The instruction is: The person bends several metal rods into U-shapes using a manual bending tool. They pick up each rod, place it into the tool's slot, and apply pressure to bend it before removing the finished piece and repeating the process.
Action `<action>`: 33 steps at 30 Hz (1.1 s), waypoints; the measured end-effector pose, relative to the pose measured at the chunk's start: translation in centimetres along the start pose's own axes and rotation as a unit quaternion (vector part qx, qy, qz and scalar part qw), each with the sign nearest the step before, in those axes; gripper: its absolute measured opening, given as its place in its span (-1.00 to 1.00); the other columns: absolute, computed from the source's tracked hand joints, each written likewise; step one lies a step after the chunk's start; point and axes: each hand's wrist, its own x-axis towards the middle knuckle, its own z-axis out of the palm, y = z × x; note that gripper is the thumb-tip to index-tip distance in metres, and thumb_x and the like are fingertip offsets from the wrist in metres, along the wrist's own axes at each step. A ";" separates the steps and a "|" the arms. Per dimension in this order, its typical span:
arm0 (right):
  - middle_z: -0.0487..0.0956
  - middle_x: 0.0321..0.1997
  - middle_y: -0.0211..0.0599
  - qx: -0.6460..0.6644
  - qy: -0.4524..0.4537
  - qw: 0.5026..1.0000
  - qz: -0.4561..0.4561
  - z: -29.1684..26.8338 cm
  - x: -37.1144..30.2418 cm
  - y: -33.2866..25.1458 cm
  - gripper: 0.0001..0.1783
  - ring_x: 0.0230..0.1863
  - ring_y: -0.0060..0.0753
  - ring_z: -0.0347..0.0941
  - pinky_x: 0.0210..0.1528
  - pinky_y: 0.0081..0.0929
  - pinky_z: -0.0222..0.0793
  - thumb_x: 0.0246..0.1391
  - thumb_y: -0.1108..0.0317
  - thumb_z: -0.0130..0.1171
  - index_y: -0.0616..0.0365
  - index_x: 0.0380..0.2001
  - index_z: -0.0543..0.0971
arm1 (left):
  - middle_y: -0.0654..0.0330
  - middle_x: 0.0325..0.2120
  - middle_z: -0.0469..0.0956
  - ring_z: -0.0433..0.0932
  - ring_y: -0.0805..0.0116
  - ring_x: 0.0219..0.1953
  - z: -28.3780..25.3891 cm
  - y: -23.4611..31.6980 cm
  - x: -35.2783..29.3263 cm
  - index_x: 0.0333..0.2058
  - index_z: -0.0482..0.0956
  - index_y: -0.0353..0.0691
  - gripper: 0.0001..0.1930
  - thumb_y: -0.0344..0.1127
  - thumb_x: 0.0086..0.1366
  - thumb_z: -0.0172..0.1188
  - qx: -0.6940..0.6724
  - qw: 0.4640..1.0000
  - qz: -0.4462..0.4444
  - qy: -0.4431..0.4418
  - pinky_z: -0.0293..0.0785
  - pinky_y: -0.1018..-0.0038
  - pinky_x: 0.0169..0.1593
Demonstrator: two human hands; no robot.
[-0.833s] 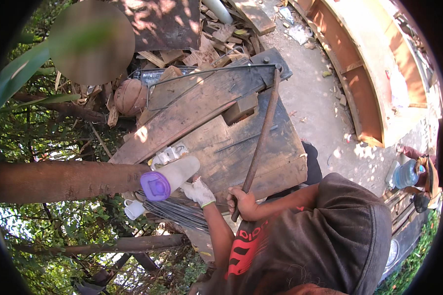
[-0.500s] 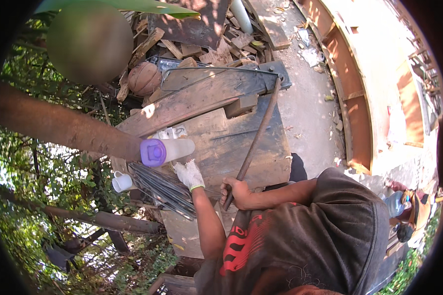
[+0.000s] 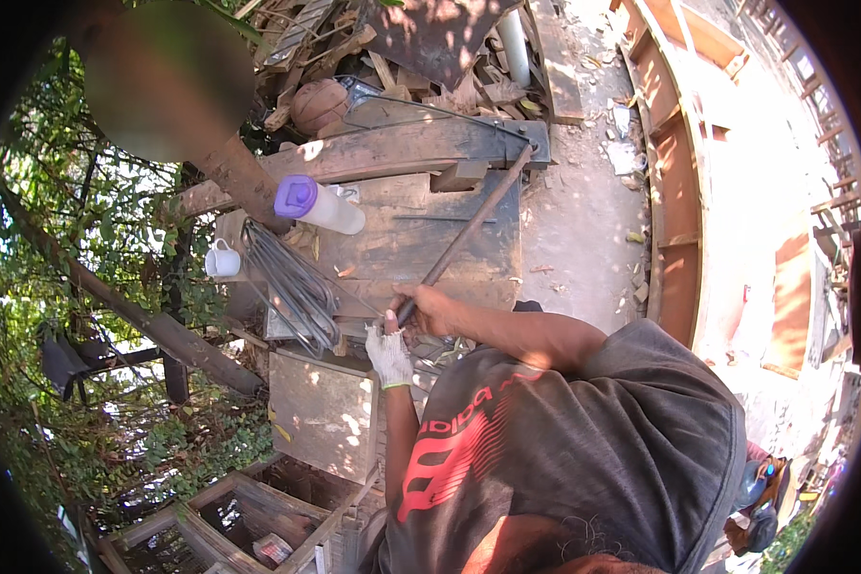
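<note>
My bare right hand [image 3: 427, 310] grips the near end of a long metal bar [image 3: 474, 225]. The bar slants up to a dark metal plate [image 3: 526, 142] fixed on a thick wooden beam [image 3: 383, 149]. Close beside that hand, my left hand [image 3: 389, 358] in a white glove is closed, with bare fingertips showing. A thin metal rod [image 3: 356, 299] runs from the left up to the gloved fingers and appears pinched in them. Further left lies a bundle of bent metal rods [image 3: 292, 292]. Another thin rod [image 3: 440, 112] stretches along the beam to the plate.
A clear jug with a purple lid [image 3: 320, 204] and a white mug [image 3: 222, 258] stand by the bundle. Scrap wood [image 3: 450, 81] and a worn ball [image 3: 320, 105] lie behind the beam. A wooden frame [image 3: 674, 182] stands at right; another person [image 3: 761, 497] is at lower right.
My gloved left hand has left the rod bundle and come in beside my right hand. The right hand stays on the bar. The whole view has shifted.
</note>
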 end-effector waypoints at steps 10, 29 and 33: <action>0.55 -0.40 -0.19 -0.003 0.193 0.937 -0.290 -3.6 -7.5 -6.4 -0.78 -0.38 -0.22 0.57 -0.36 -0.17 0.56 0.26 0.26 0.07 0.19 -0.27 0.34 | 0.37 -0.64 0.24 0.17 0.58 -0.61 2.2 -1.5 -1.5 -0.51 0.40 -0.23 -0.56 0.03 0.32 0.20 -0.044 0.990 0.022 0.129 0.11 0.53 -0.55; 0.52 -0.26 -0.01 -0.019 -0.023 0.999 -0.037 -11.4 -15.6 -9.1 -0.76 -0.25 0.00 0.59 -0.24 -0.06 0.63 0.28 0.40 -0.05 0.33 -0.09 0.27 | 0.36 -0.63 0.30 0.26 0.57 -0.69 12.2 -4.5 -15.2 -0.45 0.38 -0.16 -0.74 -0.19 0.26 0.26 -0.212 0.902 0.020 0.376 0.21 0.62 -0.62; 0.50 -0.23 -0.01 0.008 0.010 0.999 -0.040 -10.2 -12.5 -9.1 -0.78 -0.20 -0.03 0.57 -0.21 -0.10 0.61 0.29 0.39 -0.06 0.30 -0.11 0.28 | 0.36 -0.67 0.28 0.24 0.59 -0.70 11.7 0.4 -11.0 -0.50 0.35 -0.13 -0.73 -0.23 0.26 0.25 -0.195 0.889 0.008 0.414 0.13 0.64 -0.66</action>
